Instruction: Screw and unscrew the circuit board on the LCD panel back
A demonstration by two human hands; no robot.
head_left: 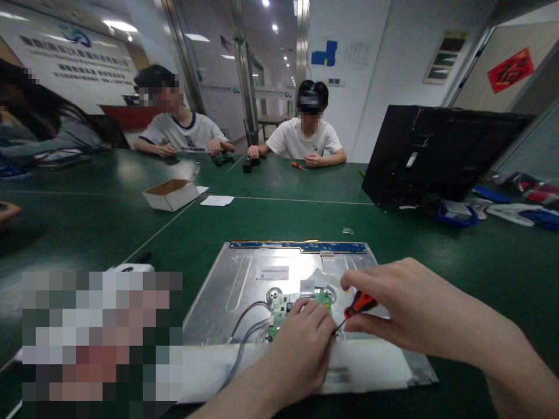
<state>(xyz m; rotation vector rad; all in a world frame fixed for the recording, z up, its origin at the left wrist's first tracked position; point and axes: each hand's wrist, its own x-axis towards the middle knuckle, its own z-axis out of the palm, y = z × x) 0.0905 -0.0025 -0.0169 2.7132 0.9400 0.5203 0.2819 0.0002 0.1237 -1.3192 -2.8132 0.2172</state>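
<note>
A flat metal-backed display panel lies on the table in front of me, with a small green circuit board near its middle. My right hand grips a red and black screwdriver, its shaft slanting down to the left toward the board's right edge. Over the lower part of the board rests my left hand, fingers curled and close together beside the screwdriver's tip; its fingertips and whatever they pinch are hidden. Dark cables run from the board's left side. A blue circuit strip lines the panel's far edge.
A black monitor housing stands at the right, near a blue tray. An open cardboard box and white paper lie farther off. Two people sit across the table; another screwdriver lies there. A blurred patch covers the lower left.
</note>
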